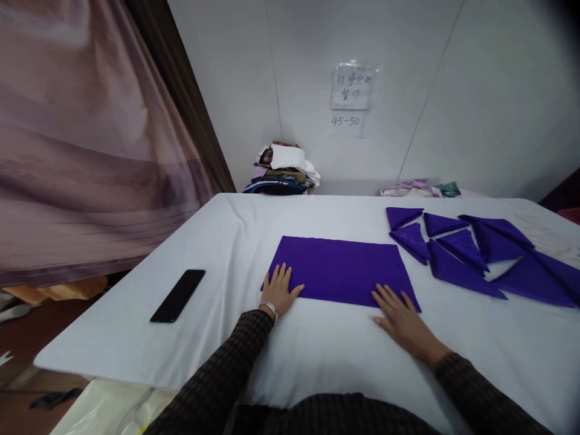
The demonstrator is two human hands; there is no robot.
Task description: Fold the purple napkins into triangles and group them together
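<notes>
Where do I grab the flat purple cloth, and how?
Probably pinch the purple cloth by its two near corners, coming from the near side: it lies flat on the table, so edges should lift most easily, and the left hand and right hand rest close to those corners.

We log one purple cloth (338,269), solid deep colour, opened out as a wide rectangle and lying flat on the white tablecloth (317,356), toward the middle of what we see of it. We mark its long edges running left to right, both straight and dipping a bit toward the right, short edges at the sides, all four corners visible and fairly sharp, surface mostly smooth with a soft sheen. We can't tell if it's a single layer or doubled over, and its underside is hidden.
</notes>
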